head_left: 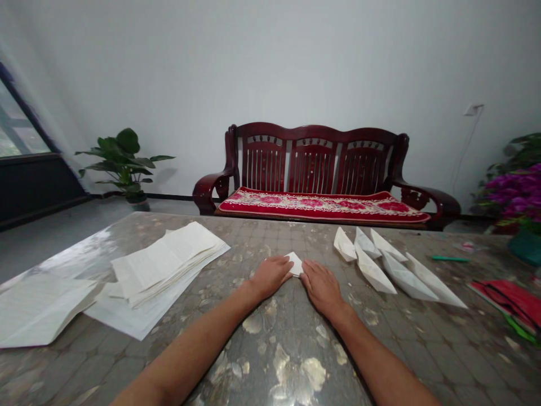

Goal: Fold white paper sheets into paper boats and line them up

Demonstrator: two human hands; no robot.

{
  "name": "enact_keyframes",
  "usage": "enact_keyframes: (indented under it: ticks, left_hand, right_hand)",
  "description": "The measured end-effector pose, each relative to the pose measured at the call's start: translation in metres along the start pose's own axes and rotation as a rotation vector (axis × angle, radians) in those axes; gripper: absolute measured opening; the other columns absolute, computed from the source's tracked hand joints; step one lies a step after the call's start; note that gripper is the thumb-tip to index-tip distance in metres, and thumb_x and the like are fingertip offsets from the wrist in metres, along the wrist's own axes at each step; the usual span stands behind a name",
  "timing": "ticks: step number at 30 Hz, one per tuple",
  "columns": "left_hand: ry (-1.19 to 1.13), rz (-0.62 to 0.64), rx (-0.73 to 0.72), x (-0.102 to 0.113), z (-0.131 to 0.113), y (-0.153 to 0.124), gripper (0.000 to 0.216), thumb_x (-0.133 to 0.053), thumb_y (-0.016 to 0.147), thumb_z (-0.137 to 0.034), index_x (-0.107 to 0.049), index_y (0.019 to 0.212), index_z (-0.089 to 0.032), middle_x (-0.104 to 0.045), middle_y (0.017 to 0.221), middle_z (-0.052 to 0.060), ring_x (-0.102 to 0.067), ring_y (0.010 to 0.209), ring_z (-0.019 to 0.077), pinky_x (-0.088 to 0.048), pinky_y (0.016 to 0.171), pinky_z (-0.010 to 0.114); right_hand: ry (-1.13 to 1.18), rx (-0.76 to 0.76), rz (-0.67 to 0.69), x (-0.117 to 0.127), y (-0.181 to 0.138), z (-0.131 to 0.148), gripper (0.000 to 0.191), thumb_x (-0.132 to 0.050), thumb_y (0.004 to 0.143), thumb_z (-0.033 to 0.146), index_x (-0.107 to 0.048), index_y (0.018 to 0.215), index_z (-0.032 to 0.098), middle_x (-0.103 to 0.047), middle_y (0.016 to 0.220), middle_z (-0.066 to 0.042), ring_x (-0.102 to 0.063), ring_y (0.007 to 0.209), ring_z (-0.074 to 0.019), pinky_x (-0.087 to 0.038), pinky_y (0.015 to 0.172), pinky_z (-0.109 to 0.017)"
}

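A small folded piece of white paper (295, 264) lies on the patterned tabletop, its upper part coming to a point. From its left side, my left hand (273, 275) presses on it with the fingers bent together at the edge. My right hand (322, 286) holds the opposite edge, fingers close together and resting low on the table. Both hands partly hide the paper's sides. To the right of my hands sit several folded white paper boats (375, 272), grouped in slanting rows. Left of them lies a stack of white paper sheets (169, 259).
More loose paper (42, 310) lies at the table's left edge. On the right are a green pen (450, 259), a red pouch (509, 301) and purple flowers (518, 192). A wooden bench (313, 163) stands beyond the table (270, 361), and a potted plant (127, 160) is at the back left.
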State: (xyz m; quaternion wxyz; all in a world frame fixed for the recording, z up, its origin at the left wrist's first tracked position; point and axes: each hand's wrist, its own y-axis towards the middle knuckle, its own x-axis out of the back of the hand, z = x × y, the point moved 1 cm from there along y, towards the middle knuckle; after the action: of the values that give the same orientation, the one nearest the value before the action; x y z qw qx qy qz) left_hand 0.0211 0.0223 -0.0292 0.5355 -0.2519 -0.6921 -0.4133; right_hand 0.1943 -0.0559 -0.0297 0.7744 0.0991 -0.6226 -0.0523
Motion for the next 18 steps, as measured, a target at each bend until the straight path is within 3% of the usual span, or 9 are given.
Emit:
enact_keyframes:
  ticks: [4, 7, 12, 15, 18]
  left_hand:
    - [0.025, 0.033, 0.036, -0.001, 0.002, 0.003, 0.021, -0.050, 0.098, -0.026, -0.062, 0.115, -0.023, -0.069, 0.113, 0.008, -0.065, 0.107, 0.0210, -0.051, 0.094, 0.033]
    - [0.053, 0.069, 0.113, 0.004, 0.001, 0.002, 0.025, -0.050, 0.096, -0.018, -0.061, 0.118, -0.021, -0.070, 0.111, 0.010, -0.067, 0.102, 0.0222, -0.052, 0.088, 0.033]
    - [0.065, -0.118, 0.300, 0.018, -0.006, 0.002, 0.029, -0.050, 0.096, -0.018, -0.062, 0.121, -0.020, -0.069, 0.113, 0.011, -0.063, 0.104, 0.0241, -0.050, 0.090, 0.035]
    - [0.050, -0.210, 0.352, 0.022, -0.015, 0.003, 0.029, -0.049, 0.096, -0.020, -0.063, 0.121, -0.022, -0.067, 0.113, 0.008, -0.061, 0.105, 0.0232, -0.050, 0.090, 0.033]
    - [0.010, -0.213, 0.352, 0.023, -0.026, 0.003, 0.030, -0.048, 0.096, -0.020, -0.061, 0.123, -0.024, -0.064, 0.109, 0.007, -0.061, 0.099, 0.0203, -0.051, 0.081, 0.028]
  right_hand:
    - [0.076, 0.008, -0.056, -0.002, -0.001, -0.002, 0.042, -0.045, 0.096, 0.034, -0.058, 0.133, 0.018, -0.057, 0.140, -0.012, -0.049, 0.132, -0.0284, -0.036, 0.109, -0.045]
    - [0.155, -0.050, -0.185, -0.003, 0.001, -0.007, 0.052, -0.054, 0.089, 0.032, -0.052, 0.139, 0.019, -0.053, 0.143, -0.013, -0.047, 0.132, -0.0285, -0.035, 0.109, -0.045]
    - [0.358, -0.254, -0.506, 0.000, 0.006, -0.010, 0.076, -0.061, 0.079, 0.040, -0.037, 0.147, 0.015, -0.051, 0.140, -0.016, -0.048, 0.128, -0.0312, -0.039, 0.105, -0.048]
    - [0.534, -0.302, -0.474, -0.001, 0.007, -0.002, 0.078, -0.061, 0.077, 0.045, -0.039, 0.145, 0.015, -0.058, 0.123, -0.014, -0.061, 0.098, -0.0253, -0.049, 0.090, -0.041]
    - [0.683, -0.306, -0.368, -0.005, 0.008, 0.009, 0.076, -0.060, 0.078, 0.048, -0.040, 0.144, 0.016, -0.062, 0.106, -0.007, -0.059, 0.070, -0.0171, -0.050, 0.073, -0.033]
